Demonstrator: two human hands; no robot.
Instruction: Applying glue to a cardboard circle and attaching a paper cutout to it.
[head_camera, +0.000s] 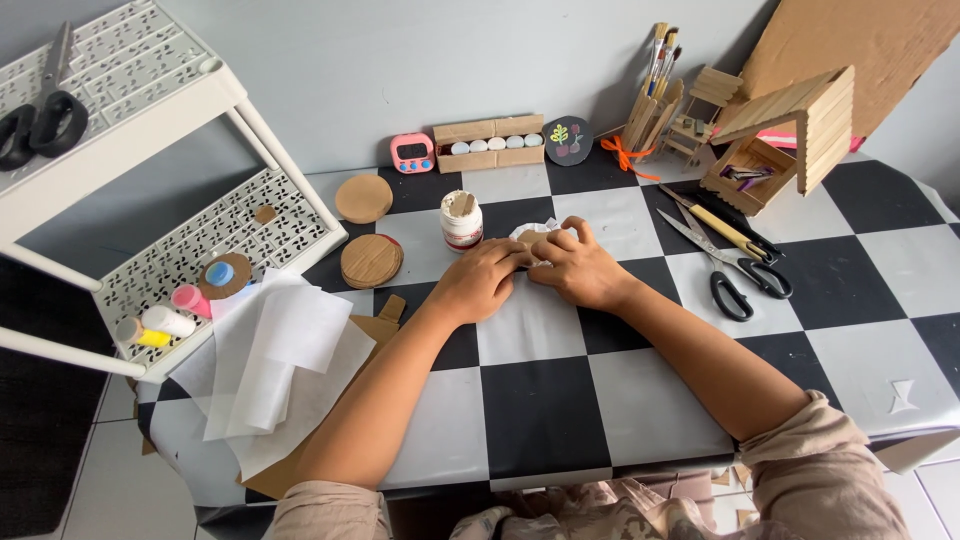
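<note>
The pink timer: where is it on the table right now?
In the head view, the pink timer stands at the table's far edge against the wall, left of centre, just left of the cardboard box of paint pots and behind the round cardboard disc.

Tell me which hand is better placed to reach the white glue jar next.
Left. The left hand lies just below the white glue jar, with nothing between. The right hand sits farther off, pressing the small cardboard piece, and would have to cross over.
</note>
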